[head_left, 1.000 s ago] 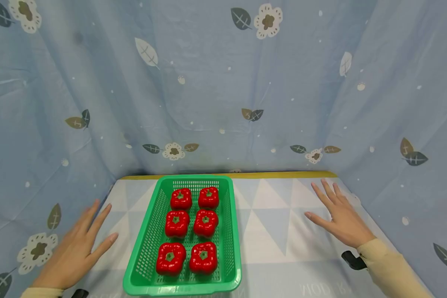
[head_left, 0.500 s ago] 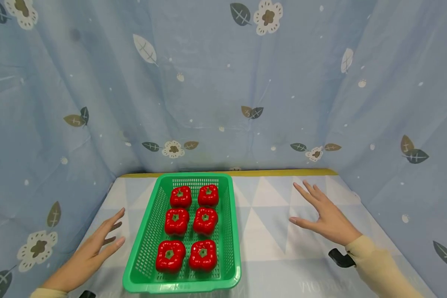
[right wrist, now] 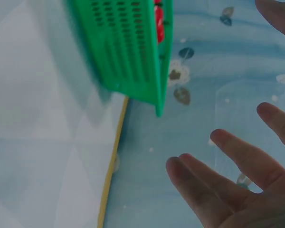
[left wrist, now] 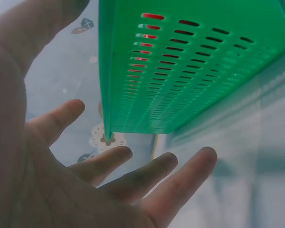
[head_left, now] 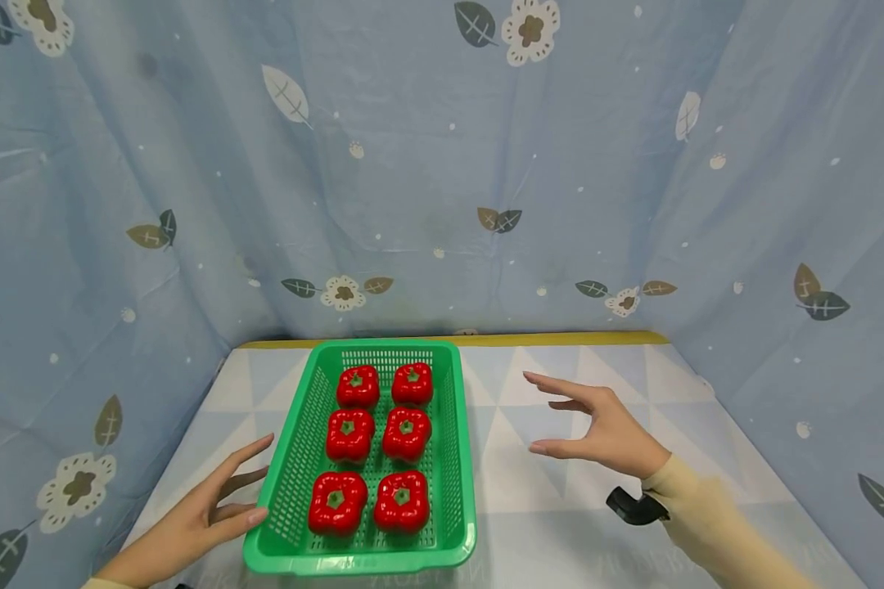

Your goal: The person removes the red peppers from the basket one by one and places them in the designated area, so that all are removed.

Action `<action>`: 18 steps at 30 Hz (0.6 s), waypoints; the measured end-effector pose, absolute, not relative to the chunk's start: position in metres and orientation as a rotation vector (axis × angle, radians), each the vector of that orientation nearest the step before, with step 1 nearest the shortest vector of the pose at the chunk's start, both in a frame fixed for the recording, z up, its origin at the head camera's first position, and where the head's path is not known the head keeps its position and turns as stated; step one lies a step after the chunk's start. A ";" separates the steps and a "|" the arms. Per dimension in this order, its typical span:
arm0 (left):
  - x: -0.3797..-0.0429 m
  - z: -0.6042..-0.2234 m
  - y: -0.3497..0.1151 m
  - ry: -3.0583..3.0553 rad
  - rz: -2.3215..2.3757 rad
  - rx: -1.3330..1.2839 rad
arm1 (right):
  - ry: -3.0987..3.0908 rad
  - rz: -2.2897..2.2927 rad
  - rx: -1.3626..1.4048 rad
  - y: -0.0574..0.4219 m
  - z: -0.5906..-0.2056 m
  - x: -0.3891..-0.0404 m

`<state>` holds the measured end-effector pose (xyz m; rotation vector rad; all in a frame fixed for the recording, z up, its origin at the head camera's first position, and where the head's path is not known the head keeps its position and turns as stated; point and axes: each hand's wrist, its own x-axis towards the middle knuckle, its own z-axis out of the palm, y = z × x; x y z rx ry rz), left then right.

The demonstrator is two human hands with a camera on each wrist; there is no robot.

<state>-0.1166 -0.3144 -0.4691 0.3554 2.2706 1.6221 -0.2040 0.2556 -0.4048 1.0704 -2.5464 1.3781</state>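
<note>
A green plastic basket [head_left: 465, 458] with slotted walls stands on the table and holds several red bell peppers [head_left: 349, 436] in two columns. At the basket's left side is my left hand [head_left: 199, 523], fingers spread and slightly bent. Its thumb tip overlaps the rim in the head view; whether it touches, I cannot tell. The left wrist view has the basket wall [left wrist: 180, 61] beyond the loose fingers [left wrist: 180, 185]. To the right of the basket, apart from it, my right hand [head_left: 607, 429] hovers with thumb and fingers parted, holding nothing.
The table cover [head_left: 530, 491] has grey and white triangles, with a yellow strip [head_left: 560, 339] along its back edge. A blue curtain [head_left: 442, 164] printed with leaves and flowers encloses the back and both sides. A black wrist strap piece [head_left: 636, 507] hangs under the right sleeve.
Both hands have moved inward toward the basket, the left to the right and the right to the left. Their fingers have turned from spread flat to facing the basket. The basket and peppers stay put.
</note>
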 end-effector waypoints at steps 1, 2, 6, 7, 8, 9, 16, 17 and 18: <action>-0.117 -0.470 -0.314 2.237 1.630 0.352 | -2.535 1.427 1.100 0.252 -0.404 -0.205; -0.116 -0.471 -0.313 2.207 1.634 0.336 | -2.526 1.466 1.128 0.247 -0.404 -0.206; -0.114 -0.472 -0.312 2.111 1.658 0.320 | -2.503 1.580 1.218 0.228 -0.402 -0.209; -0.113 -0.473 -0.312 2.101 1.659 0.321 | -2.497 1.598 1.234 0.223 -0.401 -0.209; -0.112 -0.472 -0.312 2.092 1.660 0.327 | -2.489 1.606 1.250 0.218 -0.400 -0.210; -0.112 -0.472 -0.312 2.078 1.667 0.335 | -2.484 1.626 1.260 0.214 -0.399 -0.210; -0.111 -0.473 -0.308 1.962 1.727 0.350 | -2.431 1.746 1.368 0.185 -0.395 -0.213; -0.111 -0.473 -0.308 1.940 1.741 0.353 | -2.417 1.761 1.398 0.181 -0.395 -0.214; -0.111 -0.474 -0.308 1.914 1.755 0.354 | -2.404 1.774 1.425 0.177 -0.396 -0.215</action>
